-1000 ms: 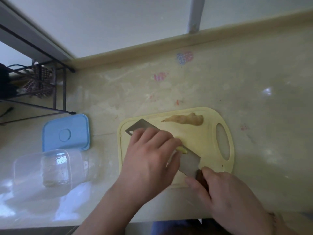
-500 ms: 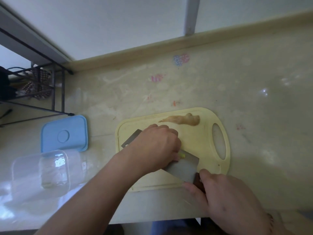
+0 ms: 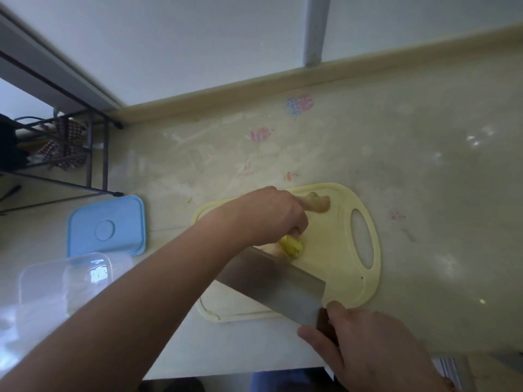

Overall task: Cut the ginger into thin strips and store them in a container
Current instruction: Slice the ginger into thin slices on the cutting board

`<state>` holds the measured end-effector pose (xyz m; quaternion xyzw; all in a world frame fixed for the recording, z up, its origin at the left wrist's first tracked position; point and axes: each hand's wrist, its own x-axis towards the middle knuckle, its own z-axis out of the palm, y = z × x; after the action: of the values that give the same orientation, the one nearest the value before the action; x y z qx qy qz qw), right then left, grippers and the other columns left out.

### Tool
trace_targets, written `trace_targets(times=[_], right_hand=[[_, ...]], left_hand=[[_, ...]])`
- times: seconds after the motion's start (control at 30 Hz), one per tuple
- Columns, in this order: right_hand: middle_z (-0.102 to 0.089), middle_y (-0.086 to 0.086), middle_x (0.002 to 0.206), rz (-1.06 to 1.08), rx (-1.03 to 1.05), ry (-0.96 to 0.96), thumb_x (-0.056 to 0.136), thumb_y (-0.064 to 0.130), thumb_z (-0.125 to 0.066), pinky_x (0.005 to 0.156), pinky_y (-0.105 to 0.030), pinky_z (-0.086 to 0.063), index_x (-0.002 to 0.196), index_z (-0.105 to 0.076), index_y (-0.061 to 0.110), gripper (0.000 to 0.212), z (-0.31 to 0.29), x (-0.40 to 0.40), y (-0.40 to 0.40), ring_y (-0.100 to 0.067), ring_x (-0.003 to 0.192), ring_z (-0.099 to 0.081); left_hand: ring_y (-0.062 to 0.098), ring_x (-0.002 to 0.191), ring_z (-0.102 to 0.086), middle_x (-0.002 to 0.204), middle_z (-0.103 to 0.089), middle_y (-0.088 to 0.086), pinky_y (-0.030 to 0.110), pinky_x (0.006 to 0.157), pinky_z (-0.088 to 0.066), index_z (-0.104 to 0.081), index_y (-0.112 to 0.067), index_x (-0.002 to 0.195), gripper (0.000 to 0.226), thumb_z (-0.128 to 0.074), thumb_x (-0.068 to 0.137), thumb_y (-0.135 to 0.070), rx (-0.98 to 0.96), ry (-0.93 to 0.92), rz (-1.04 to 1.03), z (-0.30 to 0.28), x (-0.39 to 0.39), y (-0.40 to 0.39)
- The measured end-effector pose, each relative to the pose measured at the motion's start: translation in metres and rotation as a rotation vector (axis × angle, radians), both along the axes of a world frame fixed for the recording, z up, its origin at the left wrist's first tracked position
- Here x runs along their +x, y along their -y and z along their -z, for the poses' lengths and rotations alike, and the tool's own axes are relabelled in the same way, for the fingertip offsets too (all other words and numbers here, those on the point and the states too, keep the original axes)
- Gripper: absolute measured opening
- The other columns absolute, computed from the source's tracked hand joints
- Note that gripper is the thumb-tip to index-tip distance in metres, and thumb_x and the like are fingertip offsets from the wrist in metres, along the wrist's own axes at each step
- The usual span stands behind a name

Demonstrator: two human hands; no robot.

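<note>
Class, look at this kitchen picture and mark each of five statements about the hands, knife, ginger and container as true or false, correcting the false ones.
1. The right hand grips the cleaver by its handle. True.
2. The blue lid is snapped onto the clear container. False: the lid lies flat on the counter beside the container.
3. The left hand touches cut yellow ginger pieces on the cutting board. True.
4. The unpeeled ginger piece lies inside the container. False: it lies at the board's far edge.
5. The board's handle hole points toward the lid. False: it is on the opposite side.
</note>
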<state>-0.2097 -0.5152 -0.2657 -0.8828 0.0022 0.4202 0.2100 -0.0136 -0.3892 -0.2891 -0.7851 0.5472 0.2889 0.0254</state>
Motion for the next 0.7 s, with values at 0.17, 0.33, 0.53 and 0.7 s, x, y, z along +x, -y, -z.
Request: trace_targets(times=[0.17, 0.33, 0.53, 0.7], right_hand=[[-0.037, 0.010, 0.073, 0.061, 0.017, -0.003, 0.033, 0.088, 0.037, 0.074, -0.030, -0.038, 0.080, -0.025, 0.036, 0.094, -0.003, -0.001, 0.000, -0.013, 0.092, -0.065], [-0.043, 0.011, 0.069, 0.109, 0.017, 0.028, 0.021, 0.091, 0.046, 0.075, -0.027, -0.047, 0.080, -0.031, 0.037, 0.111, 0.005, -0.012, 0.011, -0.006, 0.088, -0.067], [-0.046, -0.004, 0.051, 0.619, 0.348, -0.066, 0.066, 0.103, -0.024, 0.049, -0.020, -0.032, 0.071, -0.052, 0.011, 0.097, 0.005, -0.017, 0.023, -0.012, 0.045, -0.045], [-0.041, 0.006, 0.052, 0.735, 0.422, -0.131, 0.044, 0.113, -0.032, 0.044, -0.017, -0.030, 0.067, -0.044, 0.013, 0.103, 0.018, -0.007, 0.015, -0.007, 0.044, -0.039]], left_hand=[[0.021, 0.087, -0.058, 0.103, -0.065, -0.001, 0.031, 0.071, -0.043, -0.073, -0.021, 0.101, 0.013, -0.060, 0.097, -0.019, 0.054, 0.004, -0.007, 0.009, 0.003, 0.011], [0.011, 0.087, -0.063, 0.102, -0.064, -0.006, 0.031, 0.081, -0.054, -0.071, -0.017, 0.117, 0.022, -0.060, 0.100, -0.027, -0.292, -0.018, -0.349, -0.021, 0.019, -0.022], [0.017, 0.066, -0.048, 0.072, -0.053, 0.001, 0.028, 0.064, -0.042, -0.058, -0.013, 0.080, 0.014, -0.061, 0.093, -0.014, -1.079, 0.391, -1.031, -0.029, -0.040, -0.082], [0.026, 0.080, -0.060, 0.093, -0.066, 0.007, 0.041, 0.069, -0.050, -0.072, -0.006, 0.088, 0.012, -0.073, 0.088, -0.017, -0.869, 0.239, -0.710, 0.043, -0.114, -0.074]])
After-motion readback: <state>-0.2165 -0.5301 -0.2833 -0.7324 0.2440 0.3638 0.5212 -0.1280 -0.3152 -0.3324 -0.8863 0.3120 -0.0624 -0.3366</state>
